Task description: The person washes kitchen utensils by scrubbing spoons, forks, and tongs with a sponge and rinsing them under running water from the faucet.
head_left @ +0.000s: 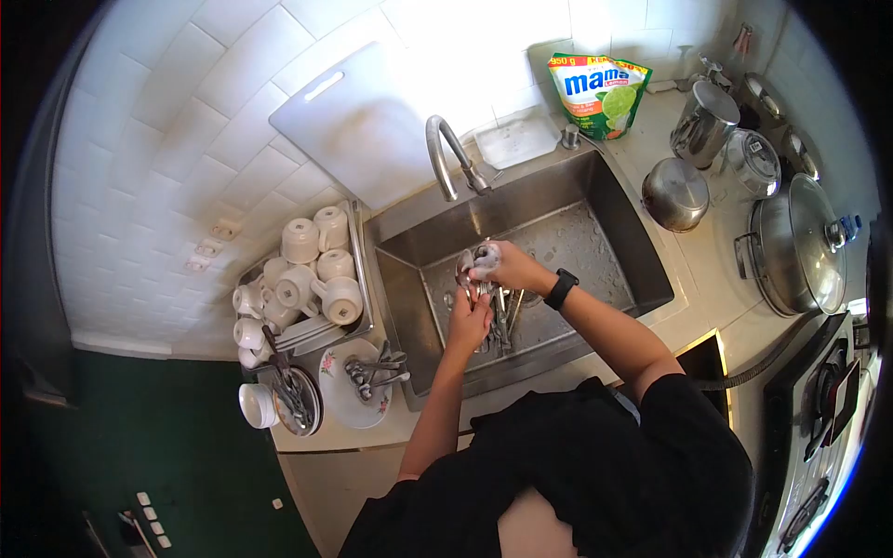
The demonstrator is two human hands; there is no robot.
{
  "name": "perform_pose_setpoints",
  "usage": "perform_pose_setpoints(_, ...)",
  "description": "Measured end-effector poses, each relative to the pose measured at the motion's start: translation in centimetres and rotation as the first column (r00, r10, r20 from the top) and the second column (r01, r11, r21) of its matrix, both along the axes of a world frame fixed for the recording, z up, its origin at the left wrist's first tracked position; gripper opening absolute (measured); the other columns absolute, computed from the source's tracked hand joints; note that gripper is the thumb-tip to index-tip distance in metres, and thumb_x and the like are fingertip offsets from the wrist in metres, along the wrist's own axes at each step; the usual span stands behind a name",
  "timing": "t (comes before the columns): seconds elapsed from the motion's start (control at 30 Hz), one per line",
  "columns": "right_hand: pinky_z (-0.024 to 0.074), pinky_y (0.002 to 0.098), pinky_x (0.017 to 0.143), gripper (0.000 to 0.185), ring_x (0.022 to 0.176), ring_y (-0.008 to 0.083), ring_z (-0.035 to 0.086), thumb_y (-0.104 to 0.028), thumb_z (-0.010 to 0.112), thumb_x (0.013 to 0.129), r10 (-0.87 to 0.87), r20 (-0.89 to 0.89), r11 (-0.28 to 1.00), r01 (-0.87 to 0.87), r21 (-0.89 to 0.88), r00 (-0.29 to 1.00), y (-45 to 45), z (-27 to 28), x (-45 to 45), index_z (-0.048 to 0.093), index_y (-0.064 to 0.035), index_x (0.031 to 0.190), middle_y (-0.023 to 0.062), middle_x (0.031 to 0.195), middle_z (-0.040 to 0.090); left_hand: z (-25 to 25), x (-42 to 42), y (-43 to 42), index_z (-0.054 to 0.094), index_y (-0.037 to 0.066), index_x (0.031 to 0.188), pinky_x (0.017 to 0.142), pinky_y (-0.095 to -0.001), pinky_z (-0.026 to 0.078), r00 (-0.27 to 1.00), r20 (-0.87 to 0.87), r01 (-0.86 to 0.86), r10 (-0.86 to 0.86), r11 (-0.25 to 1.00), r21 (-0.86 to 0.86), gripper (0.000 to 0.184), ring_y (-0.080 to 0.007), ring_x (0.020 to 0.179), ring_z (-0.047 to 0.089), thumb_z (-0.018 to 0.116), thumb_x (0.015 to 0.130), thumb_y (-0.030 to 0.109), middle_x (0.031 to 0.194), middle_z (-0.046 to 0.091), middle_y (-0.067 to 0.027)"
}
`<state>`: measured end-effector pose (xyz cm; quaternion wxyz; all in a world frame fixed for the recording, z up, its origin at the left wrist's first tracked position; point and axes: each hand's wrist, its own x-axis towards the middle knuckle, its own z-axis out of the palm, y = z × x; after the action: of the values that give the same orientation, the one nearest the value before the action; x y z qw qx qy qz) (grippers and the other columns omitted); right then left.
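Over the steel sink, my left hand is closed round the handle of a spoon, its bowl end pointing up. My right hand, with a dark watch on the wrist, presses a soapy whitish sponge or cloth against the spoon. Several pieces of cutlery lie just below my hands in the sink. The curved faucet stands above and to the left of my hands.
White cups and plates fill a rack at the left. Spoons rest on a flowered plate beside the sink. A green detergent pouch stands behind. Pots, including a large lidded one, and a stove are at the right.
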<state>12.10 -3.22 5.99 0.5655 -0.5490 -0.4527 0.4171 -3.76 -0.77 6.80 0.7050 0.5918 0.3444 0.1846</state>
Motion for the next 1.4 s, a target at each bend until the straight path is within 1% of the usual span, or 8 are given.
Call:
perform_pose_setpoints(0.13,0.042,0.0259,0.053,0.025,0.057,0.0096,0.052,-0.024,0.064,0.075,-0.007,-0.021,0.983,0.003,-0.182,1.0,-0.9,2.6,0.2,0.056,-0.0007,0.08,0.003,0.066,0.057,0.0,0.0,0.2,0.029,0.014,0.081,0.032,-0.0185,0.023,0.994,0.071,0.082,-0.077,0.994,-0.073,0.017,-0.0037,0.04,0.029,0.044,0.088,0.015,0.053,0.036,0.0014)
perform_pose_setpoints(0.33,0.0422,0.0282,0.056,0.03,0.062,0.0127,0.051,-0.025,0.059,0.078,-0.216,0.075,0.975,0.212,0.066,0.973,-0.6,2.8,2.0,0.046,-0.0013,0.09,0.0063,0.071,0.055,1.0,-0.6,1.2,0.035,0.01,0.088,0.045,-0.0423,0.041,0.888,-0.409,0.227,0.212,0.573,0.788,0.009,-0.0328,0.052,0.054,0.042,0.087,0.016,0.064,0.054,-0.0174)
perform_pose_setpoints(0.53,0.0402,0.0358,0.072,0.018,0.078,0.0319,0.052,-0.017,0.054,0.076,-0.295,0.575,0.893,0.006,0.45,0.763,-0.2,3.1,0.3,0.047,-0.0012,0.083,0.0131,0.074,0.053,2.7,0.6,0.3,0.038,0.008,0.091,0.055,-0.0499,0.041,0.744,-0.604,0.454,0.285,0.448,0.77,0.009,-0.0391,0.067,0.056,0.04,0.083,0.011,0.071,0.057,-0.0208)
perform_pose_setpoints(0.9,0.0419,0.0407,0.063,0.018,0.072,0.0367,0.053,-0.02,0.053,0.078,-0.09,0.668,0.976,-0.068,0.206,0.738,-1.7,2.8,-0.8,0.052,-0.0025,0.081,0.0187,0.075,0.055,2.1,0.3,-0.1,0.039,0.007,0.089,0.052,-0.0484,0.042,0.756,-0.578,0.466,0.306,0.368,0.805,0.011,-0.0376,0.062,0.056,0.041,0.081,0.015,0.071,0.058,-0.0168)
perform_pose_setpoints(1.07,0.0436,0.0388,0.068,0.019,0.078,0.0315,0.056,-0.022,0.044,0.083,-0.038,0.446,0.999,0.033,0.019,0.894,-0.7,-0.7,3.0,0.05,-0.0041,0.088,0.0184,0.085,0.056,0.6,-0.1,0.0,0.039,0.007,0.089,0.048,-0.0454,0.041,0.865,-0.419,0.31,0.276,0.364,0.878,0.01,-0.0349,0.057,0.055,0.041,0.083,0.015,0.067,0.056,-0.0155)
perform_pose_setpoints(1.13,0.0451,0.0361,0.072,0.022,0.08,0.0277,0.058,-0.024,0.042,0.086,-0.041,-0.415,0.999,0.048,0.008,0.909,-0.5,-1.6,3.4,0.051,-0.0057,0.094,0.0148,0.088,0.058,-0.5,-0.5,0.2,0.039,0.007,0.089,0.045,-0.0402,0.041,0.914,-0.265,0.133,0.308,0.39,0.911,0.011,-0.0323,0.051,0.053,0.042,0.085,0.017,0.059,0.053,-0.014)
perform_pose_setpoints(1.3,0.045,0.0269,0.073,0.025,0.072,0.0181,0.055,-0.025,0.044,0.088,-0.101,-0.934,0.992,0.107,-0.068,0.342,-1.5,1.9,-0.9,0.046,-0.0021,0.1,0.0086,0.084,0.056,-1.1,0.4,0.8,0.04,0.01,0.082,0.035,-0.024,0.028,0.982,0.123,-0.117,0.145,0.97,-0.214,0.026,-0.011,0.036,0.033,0.036,0.09,0.034,0.049,0.035,0.0005)
perform_pose_setpoints(1.4,0.0434,0.0275,0.065,0.02,0.07,0.0142,0.052,-0.019,0.056,0.081,-0.203,-0.488,0.967,0.253,0.039,0.849,-0.1,-0.3,-2.8,0.049,-0.0049,0.093,0.0049,0.079,0.054,-1.0,0.6,1.3,0.041,0.011,0.079,0.034,-0.0214,0.023,0.974,0.219,0.091,0.054,0.793,-0.603,0.031,-0.0079,0.034,0.026,0.035,0.09,0.04,0.049,0.031,0.0027)
